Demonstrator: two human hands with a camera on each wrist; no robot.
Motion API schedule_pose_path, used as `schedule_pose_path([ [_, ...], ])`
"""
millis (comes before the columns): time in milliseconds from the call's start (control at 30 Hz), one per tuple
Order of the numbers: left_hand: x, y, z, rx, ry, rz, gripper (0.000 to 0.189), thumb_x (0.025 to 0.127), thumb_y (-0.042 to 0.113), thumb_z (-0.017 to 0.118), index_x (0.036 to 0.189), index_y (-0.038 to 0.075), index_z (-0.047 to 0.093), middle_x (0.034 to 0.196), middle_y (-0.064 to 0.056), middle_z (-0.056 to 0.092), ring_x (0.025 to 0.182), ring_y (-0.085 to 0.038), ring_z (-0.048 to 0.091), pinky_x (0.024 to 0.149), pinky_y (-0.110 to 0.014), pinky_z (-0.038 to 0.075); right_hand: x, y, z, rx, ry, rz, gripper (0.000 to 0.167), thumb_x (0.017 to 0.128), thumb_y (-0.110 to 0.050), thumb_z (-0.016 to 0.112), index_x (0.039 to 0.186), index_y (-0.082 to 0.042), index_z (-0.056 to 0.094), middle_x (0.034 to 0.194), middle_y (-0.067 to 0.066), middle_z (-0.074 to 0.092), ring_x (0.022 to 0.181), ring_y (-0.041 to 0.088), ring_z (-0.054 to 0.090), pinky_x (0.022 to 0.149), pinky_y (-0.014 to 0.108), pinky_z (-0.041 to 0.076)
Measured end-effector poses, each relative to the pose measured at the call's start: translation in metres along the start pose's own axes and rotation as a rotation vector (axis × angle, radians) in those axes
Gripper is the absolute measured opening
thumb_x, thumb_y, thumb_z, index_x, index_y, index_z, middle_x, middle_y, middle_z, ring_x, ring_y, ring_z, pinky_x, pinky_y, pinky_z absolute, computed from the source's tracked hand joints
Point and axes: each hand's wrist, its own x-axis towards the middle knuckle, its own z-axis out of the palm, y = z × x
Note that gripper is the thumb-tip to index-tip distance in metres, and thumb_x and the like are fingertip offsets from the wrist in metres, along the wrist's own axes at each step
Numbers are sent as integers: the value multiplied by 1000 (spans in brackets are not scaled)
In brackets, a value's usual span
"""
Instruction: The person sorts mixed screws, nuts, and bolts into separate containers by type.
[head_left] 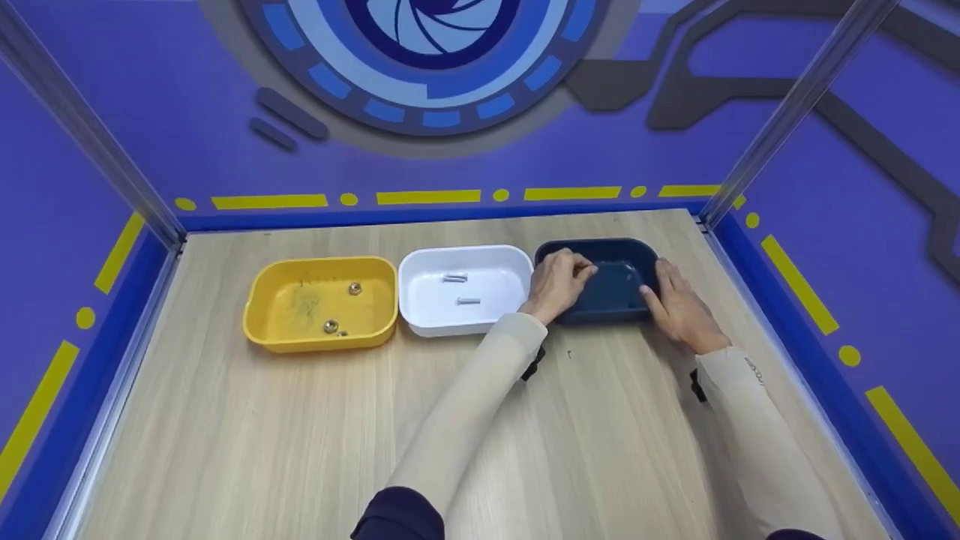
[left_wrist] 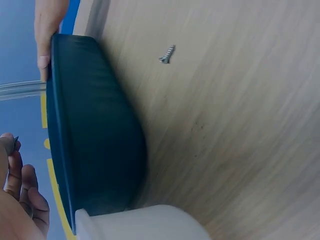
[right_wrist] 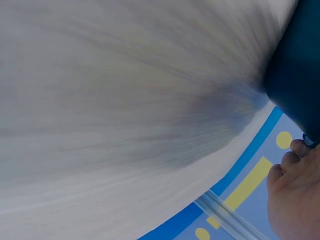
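Observation:
Over the left part of the dark blue tray (head_left: pixel 600 311), my left hand (head_left: pixel 559 283) pinches a small screw between thumb and fingertips. Only the pointed tip of that screw (left_wrist: pixel 16 139) shows in the left wrist view; the fingers hide the rest. My right hand (head_left: pixel 684 309) holds the tray's right end, its thumb at the rim and its fingers along the outer side. A loose screw (left_wrist: pixel 168 54) lies on the table in front of this tray.
Left of the dark tray, a white tray (head_left: pixel 466 328) holds several bolts (head_left: pixel 468 301). Farther left, a yellow tray (head_left: pixel 321 346) contains several nuts (head_left: pixel 355 288). Printed blue walls (head_left: pixel 480 169) enclose the wooden table (head_left: pixel 315 435) at the back and sides.

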Motion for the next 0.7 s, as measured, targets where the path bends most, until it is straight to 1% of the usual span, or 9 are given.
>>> schedule_pose_path([
  [200,0,-1,2,11,-13,-5,22,105,38,70,113,26,85,99,7,73,91,-6,67,75,-20,54,2,1,0,-3,-16,4,82,116,-51,30,168,7,6,177,30,7,162,53,11,132,66,13],
  [367,2,-3,2,21,2,-7,21,105,38,70,113,25,85,100,6,74,94,-8,69,77,-22,56,2,2,0,3,-3,-2,81,116,-50,31,168,7,7,176,31,8,163,52,11,132,66,13],
  [700,3,-3,3,44,-7,-18,28,105,42,68,121,24,83,107,5,73,100,-9,67,85,-24,56,1,2,1,2,10,3,80,116,-48,32,168,7,9,176,31,10,162,52,13,133,65,14],
])
